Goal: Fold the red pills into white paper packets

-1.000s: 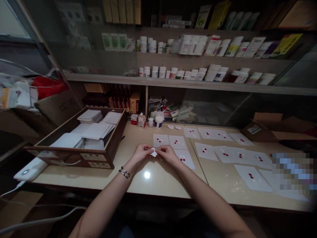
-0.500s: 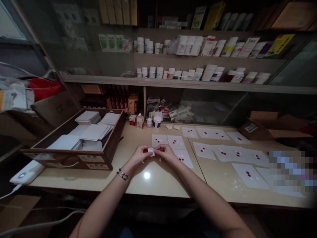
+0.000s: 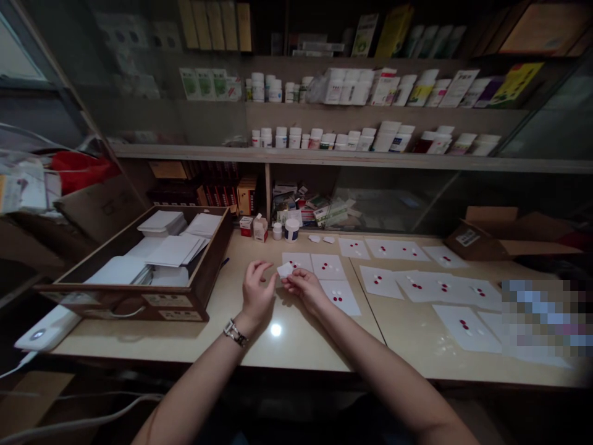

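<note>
A small folded white paper packet (image 3: 284, 270) is pinched between the fingers of my right hand (image 3: 306, 289). Just left of it, my left hand (image 3: 257, 289) is raised with thumb and fingers apart, holding nothing. Beyond and beside my right hand lie white paper squares, among them a near sheet (image 3: 346, 305) with red and white tablets (image 3: 338, 299) on it. Two small folded packets (image 3: 321, 239) rest at the back of the table. What is inside the held packet is hidden.
On the left stands a wooden drawer (image 3: 198, 301) with stacks of white paper. Small boxes (image 3: 253, 228) and a white jar (image 3: 291, 230) are at the back. More sheets with tablets (image 3: 469, 329) spread rightward, near an open carton (image 3: 477, 238). Shelves of medicine bottles (image 3: 295, 137) rise behind.
My left hand has let go of the packet and drawn back to the left, its fingers opening. The packet stays in my right hand. The view has shifted slightly.
</note>
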A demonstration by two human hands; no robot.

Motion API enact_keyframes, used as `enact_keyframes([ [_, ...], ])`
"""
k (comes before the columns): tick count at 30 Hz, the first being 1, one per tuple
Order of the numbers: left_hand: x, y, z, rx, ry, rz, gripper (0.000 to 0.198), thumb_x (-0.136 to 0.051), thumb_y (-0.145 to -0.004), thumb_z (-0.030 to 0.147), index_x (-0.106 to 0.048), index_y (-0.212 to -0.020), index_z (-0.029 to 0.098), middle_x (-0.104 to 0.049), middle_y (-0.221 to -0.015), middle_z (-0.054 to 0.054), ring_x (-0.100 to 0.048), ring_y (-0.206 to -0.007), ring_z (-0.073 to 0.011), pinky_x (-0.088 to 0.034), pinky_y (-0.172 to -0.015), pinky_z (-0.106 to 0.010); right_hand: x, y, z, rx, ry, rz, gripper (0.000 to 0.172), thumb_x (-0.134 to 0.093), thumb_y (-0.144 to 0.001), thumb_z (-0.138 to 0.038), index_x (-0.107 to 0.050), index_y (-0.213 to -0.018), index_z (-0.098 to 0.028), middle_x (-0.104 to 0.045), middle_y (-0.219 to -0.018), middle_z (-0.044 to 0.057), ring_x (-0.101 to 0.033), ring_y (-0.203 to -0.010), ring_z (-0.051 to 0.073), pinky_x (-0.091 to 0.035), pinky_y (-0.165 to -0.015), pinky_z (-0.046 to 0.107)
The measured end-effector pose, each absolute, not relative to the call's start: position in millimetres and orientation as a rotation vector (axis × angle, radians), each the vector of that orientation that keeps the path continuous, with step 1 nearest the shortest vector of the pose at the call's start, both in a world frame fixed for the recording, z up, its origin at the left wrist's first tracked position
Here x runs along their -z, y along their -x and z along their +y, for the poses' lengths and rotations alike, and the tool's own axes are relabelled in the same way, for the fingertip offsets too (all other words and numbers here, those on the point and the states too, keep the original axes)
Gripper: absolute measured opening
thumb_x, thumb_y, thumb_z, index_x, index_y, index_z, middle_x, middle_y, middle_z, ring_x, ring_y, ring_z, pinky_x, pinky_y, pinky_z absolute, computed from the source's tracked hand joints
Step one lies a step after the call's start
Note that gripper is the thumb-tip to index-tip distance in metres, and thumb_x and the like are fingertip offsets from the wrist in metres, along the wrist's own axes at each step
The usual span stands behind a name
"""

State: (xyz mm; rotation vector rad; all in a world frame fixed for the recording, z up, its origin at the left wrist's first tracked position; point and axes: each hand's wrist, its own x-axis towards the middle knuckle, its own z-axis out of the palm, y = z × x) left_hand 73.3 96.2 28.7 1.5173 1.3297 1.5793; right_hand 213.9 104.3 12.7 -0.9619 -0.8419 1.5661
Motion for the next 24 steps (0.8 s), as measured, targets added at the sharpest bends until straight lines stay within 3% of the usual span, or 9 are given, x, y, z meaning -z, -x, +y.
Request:
enact_keyframes([
  [2,-29.1,-76.0,92.0,-1.529,-1.615,1.357,0.011,-0.065,-0.074,0.023,-0.066,-0.085,0.019,-0.061,-0.091,-0.007,-0.056,-0.087,-0.0191,-0.044,-0.072,-0.026,-12.2,-214.1,104.3,-1.525,0.945,-0.82,0.033,-0.081,-0.056,-0.035,-0.055,-0.069,-0.018,-0.069,-0.068,0.004,-0.063,-0.058,0.014,-0.05,-0.052,0.023],
  [5,-28.1,-79.9,91.6,-1.47,-1.556,1.371,0.01,-0.066,-0.073,0.023,-0.064,-0.081,0.018,-0.062,-0.084,-0.006,-0.057,-0.08,-0.0179,-0.043,-0.067,-0.025,-13.3,-212.1,102.8,-1.514,0.918,-0.798,0.037,-0.083,-0.052,-0.035,-0.054,-0.067,-0.019,-0.067,-0.064,0.002,-0.064,-0.058,0.015,-0.051,-0.054,0.024],
  [10,-26.4,-82.0,99.9,-1.447,-1.258,1.182,0.029,-0.07,-0.066,0.022,-0.058,-0.092,0.016,-0.062,-0.077,-0.003,-0.06,-0.076,-0.0161,-0.045,-0.069,-0.024,-13.9,-208.5,101.5,-1.533,0.919,-0.815,0.038,-0.084,-0.051,-0.037,-0.056,-0.068,-0.018,-0.066,-0.063,0.001,-0.062,-0.058,0.013,-0.05,-0.057,0.024],
  [15,-27.6,-78.9,106.0,-1.378,-1.112,1.059,0.044,-0.075,-0.058,0.024,-0.055,-0.096,0.015,-0.051,-0.057,0.007,-0.055,-0.058,-0.0108,-0.043,-0.062,-0.021,-12.8,-211.3,103.2,-1.373,1.048,-1.024,0.038,-0.079,-0.055,-0.045,-0.055,-0.069,-0.018,-0.059,-0.057,-0.001,-0.052,-0.048,0.011,-0.041,-0.044,0.022],
  [18,-28.3,-78.0,106.0,-1.313,-1.131,1.053,0.047,-0.078,-0.055,0.025,-0.055,-0.094,0.016,-0.05,-0.056,0.008,-0.054,-0.057,-0.01,-0.043,-0.061,-0.02,-12.3,-214.1,104.5,-1.162,1.119,-1.167,0.037,-0.076,-0.059,-0.048,-0.056,-0.07,-0.019,-0.055,-0.058,-0.001,-0.05,-0.049,0.012,-0.038,-0.042,0.022],
  [24,-24.4,-78.6,105.5,-1.279,-1.094,1.043,0.055,-0.077,-0.058,0.034,-0.054,-0.103,0.016,-0.059,-0.066,0.002,-0.059,-0.061,-0.012,-0.046,-0.058,-0.021,-9.4,-216.6,107.0,-1.14,1.118,-1.301,0.034,-0.067,-0.067,-0.048,-0.053,-0.064,-0.018,-0.054,-0.057,0.0,-0.05,-0.053,0.014,-0.041,-0.05,0.025],
])
